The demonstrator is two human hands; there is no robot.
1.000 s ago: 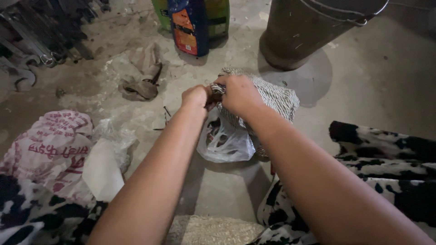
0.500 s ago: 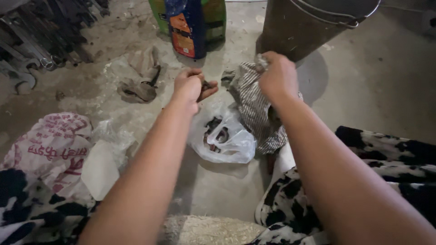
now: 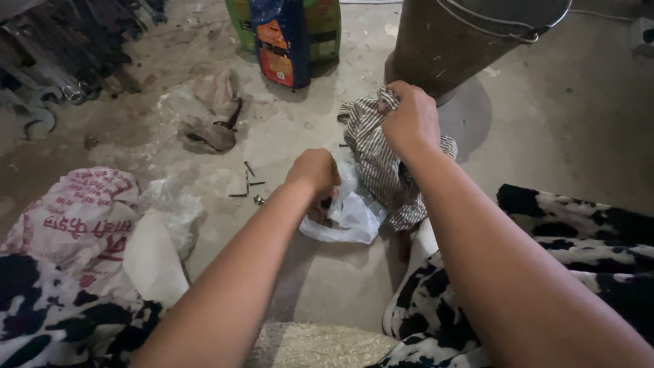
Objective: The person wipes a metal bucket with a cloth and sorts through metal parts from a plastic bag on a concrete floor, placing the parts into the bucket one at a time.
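The scene is dim and flatly lit, with a warm grey cast. The tall dark metal bucket [image 3: 470, 41] throws a soft round shadow on the dusty concrete floor [image 3: 565, 123]. Edges look soft, stretched and slightly grainy.

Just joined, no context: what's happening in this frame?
A person sits on a concrete floor, seen from their head camera. The right hand grips a bunched striped cloth and holds it up. The left hand reaches into a white plastic bag lying on the floor below the cloth; what its fingers hold is hidden. A few small dark nails or screws lie to the left, and a metal bucket stands behind.
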